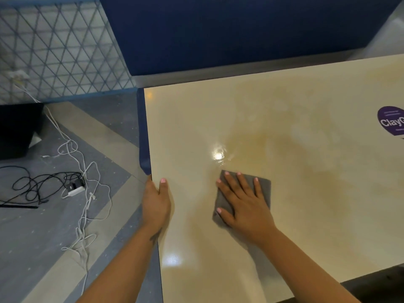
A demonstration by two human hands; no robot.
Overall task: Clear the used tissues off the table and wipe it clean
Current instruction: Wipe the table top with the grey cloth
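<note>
A glossy cream table (284,119) fills the right of the head view, with dull smeared patches across its middle. My right hand (242,202) lies flat, fingers spread, pressing a grey cloth (263,184) onto the table near its left side. My left hand (156,202) grips the table's left edge, thumb on top and fingers hidden under the rim. No tissues show on the table.
A purple round sticker (391,121) sits at the table's right edge. A dark blue panel (218,33) stands behind the table. On the floor to the left lie tangled black and white cables (72,182) and a black box (17,130).
</note>
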